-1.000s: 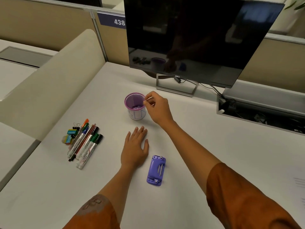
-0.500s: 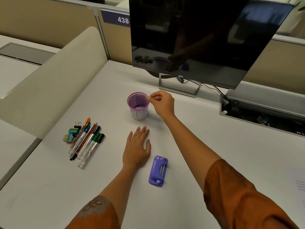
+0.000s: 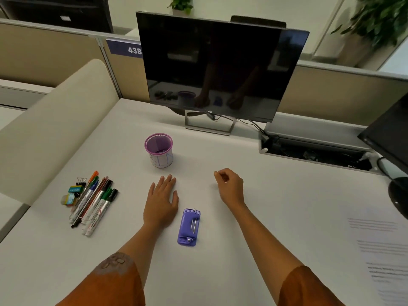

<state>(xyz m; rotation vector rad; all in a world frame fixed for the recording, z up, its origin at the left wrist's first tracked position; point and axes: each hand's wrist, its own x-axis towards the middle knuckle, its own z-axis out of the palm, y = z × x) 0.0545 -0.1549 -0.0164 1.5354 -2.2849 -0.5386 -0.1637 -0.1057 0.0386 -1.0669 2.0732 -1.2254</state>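
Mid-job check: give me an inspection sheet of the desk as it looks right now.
Surface: white desk, flat, no spills seen.
Job's things: purple mesh cup upright, small dark bits inside; purple tool lying between the forearms.
Clutter: markers, binder clips and erasers at left; printed sheets at right.
Grippers: left hand flat on desk; right hand curled, nothing seen in it.
Cables: monitor lead runs into the open cable tray.
Surroundings: monitor off, partitions, plants.

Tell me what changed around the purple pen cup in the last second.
The right hand left the rim of the purple pen cup and drew back toward the person, fingers curled, nothing visible in them. The left hand stayed flat on the desk; cup and markers unmoved.
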